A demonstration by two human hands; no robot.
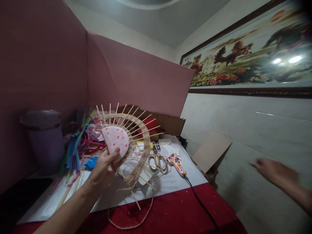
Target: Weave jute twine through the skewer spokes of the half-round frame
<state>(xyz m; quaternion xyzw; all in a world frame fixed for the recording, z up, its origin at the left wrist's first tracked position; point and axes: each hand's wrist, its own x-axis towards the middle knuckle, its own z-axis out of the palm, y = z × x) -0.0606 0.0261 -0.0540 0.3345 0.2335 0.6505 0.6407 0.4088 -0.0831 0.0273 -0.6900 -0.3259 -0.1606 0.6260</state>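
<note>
My left hand [104,169] is closed on a woven craft piece [126,143] and holds it up, tilted, over the table. The piece has a pink polka-dot fabric centre, jute twine woven around it, and thin wooden skewers sticking out like rays. A loose tail of jute twine [136,221] hangs from it down onto the red cloth. My right hand [273,170] is out to the right, off the table, blurred by motion, fingers stretched and holding nothing.
On the white sheet [170,183] lie scissors [157,161] and a patterned glue gun [176,164] with a black cord [202,204]. Colourful strips [78,143] and a lidded purple bin [45,136] stand at the left. Pink board panels [136,74] wall the back.
</note>
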